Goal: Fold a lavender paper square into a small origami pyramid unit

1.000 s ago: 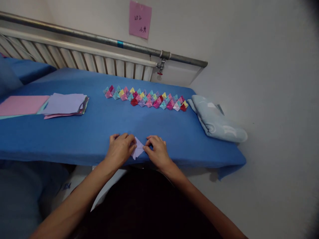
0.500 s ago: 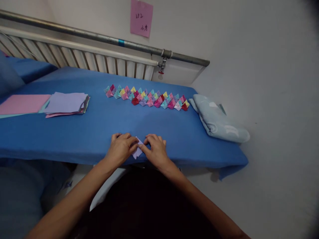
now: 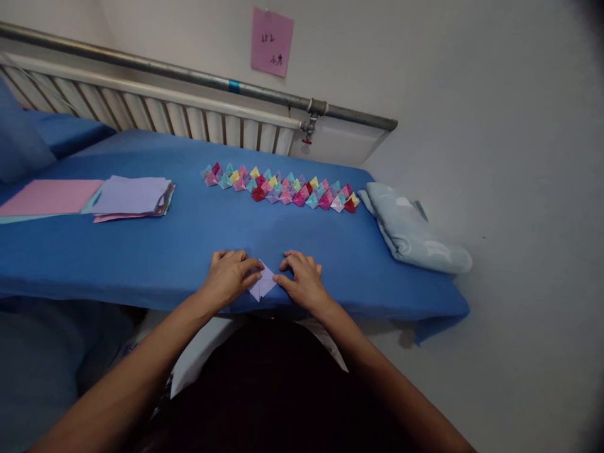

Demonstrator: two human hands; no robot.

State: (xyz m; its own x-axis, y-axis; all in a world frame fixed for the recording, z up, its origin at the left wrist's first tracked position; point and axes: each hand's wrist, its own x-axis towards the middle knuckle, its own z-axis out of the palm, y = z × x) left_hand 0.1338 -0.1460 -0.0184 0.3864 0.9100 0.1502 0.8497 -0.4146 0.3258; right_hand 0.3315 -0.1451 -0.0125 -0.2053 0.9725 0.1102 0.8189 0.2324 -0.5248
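A small folded lilac paper, diamond-shaped with crease lines, lies on the blue-covered table near its front edge. At its left corner, my left hand grips the paper between thumb and forefinger, covering that corner. My right hand is on the other side, its thumb tip touching the right corner and its curved fingers apart above the tabletop. Beyond my hands runs a row of interlocked folded paper pieces in pink, turquoise, yellow, red and purple.
A stack of coloured paper sheets, lilac on top, lies at the left beside pink sheets. A folded pale-blue blanket rests at the right end of the blue cloth. Behind stand a radiator and a pipe.
My right hand has shifted slightly right, away from my left, and more of the lilac paper's right side shows flat. My left hand stays at the left corner.
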